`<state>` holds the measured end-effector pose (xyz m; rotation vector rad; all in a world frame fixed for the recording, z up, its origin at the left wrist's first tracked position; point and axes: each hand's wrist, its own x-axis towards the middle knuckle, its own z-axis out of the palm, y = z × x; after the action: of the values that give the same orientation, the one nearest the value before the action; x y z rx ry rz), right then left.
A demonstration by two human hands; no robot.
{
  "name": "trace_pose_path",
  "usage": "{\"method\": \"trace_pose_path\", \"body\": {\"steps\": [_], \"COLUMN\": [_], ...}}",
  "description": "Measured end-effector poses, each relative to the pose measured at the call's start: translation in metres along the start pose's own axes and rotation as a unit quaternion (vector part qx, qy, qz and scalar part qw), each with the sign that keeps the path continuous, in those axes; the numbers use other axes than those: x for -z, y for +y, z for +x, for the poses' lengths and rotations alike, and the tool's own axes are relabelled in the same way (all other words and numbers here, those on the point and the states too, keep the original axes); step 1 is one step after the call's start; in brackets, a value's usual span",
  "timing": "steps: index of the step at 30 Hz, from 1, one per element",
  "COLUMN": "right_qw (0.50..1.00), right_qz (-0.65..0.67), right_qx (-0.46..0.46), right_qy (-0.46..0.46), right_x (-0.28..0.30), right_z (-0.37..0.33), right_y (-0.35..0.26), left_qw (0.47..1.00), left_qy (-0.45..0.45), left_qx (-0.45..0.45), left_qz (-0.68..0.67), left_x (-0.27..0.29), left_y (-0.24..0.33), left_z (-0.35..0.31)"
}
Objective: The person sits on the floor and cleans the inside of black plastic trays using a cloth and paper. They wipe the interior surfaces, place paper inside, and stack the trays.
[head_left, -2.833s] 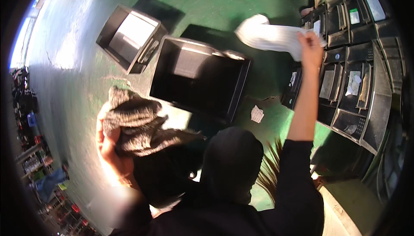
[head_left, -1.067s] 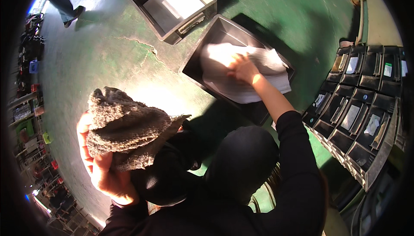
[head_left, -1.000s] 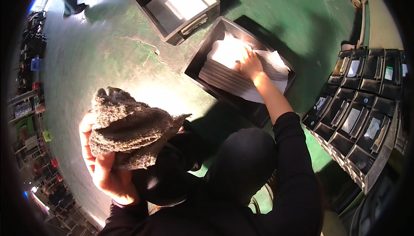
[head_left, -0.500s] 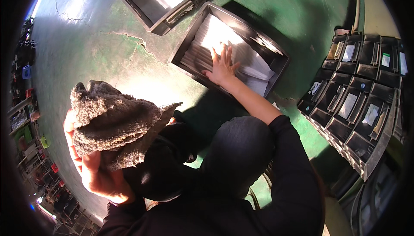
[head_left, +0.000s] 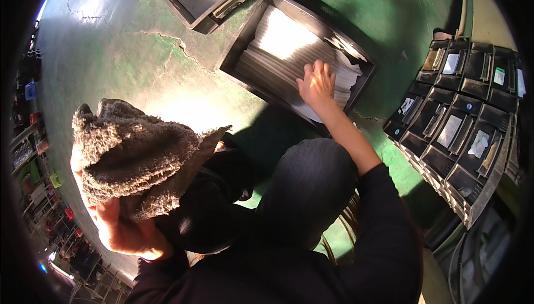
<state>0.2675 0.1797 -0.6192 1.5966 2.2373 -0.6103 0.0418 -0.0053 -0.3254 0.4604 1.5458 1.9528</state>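
My left hand grips a thick, grey-brown fluffy rag, thumb in front and fingers behind, holding it bunched above the floor at the left. Over a black plastic crate, my right hand reaches down with curled fingers. It rests at the near right part of a pale ridged sheet or layer that lies in the crate. The fingertips are hidden, so what they hold, if anything, cannot be made out. Strong sunlight whitens part of the ridged layer, and its right edge is wavy.
Another dark crate with a pale flat item in it stands at the far left. Stacked black bins with paper labels stand at the right. The green floor is cracked. Cluttered shelving runs along the left rim.
My right hand has moved right and nearer, and its spread fingers have curled in. The ridged layer shows further right now. My left hand and the rag have shifted slightly left.
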Motion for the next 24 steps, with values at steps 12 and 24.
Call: {"method": "trace_pose_path", "body": {"steps": [12,24], "right_qw": [0.993,0.983], "right_qz": [-0.015,-0.060], "right_qx": [0.113,0.174], "right_qy": [-0.018,-0.020], "right_x": [-0.005,-0.012], "right_z": [0.012,0.052], "right_y": [-0.005,-0.027], "left_qw": [0.999,1.000], "left_qy": [0.003,-0.010], "left_qx": [0.013,-0.012], "left_qz": [-0.041,-0.021], "left_x": [0.001,-0.005], "left_y": [0.002,0.006], "left_z": [-0.004,-0.016]}}
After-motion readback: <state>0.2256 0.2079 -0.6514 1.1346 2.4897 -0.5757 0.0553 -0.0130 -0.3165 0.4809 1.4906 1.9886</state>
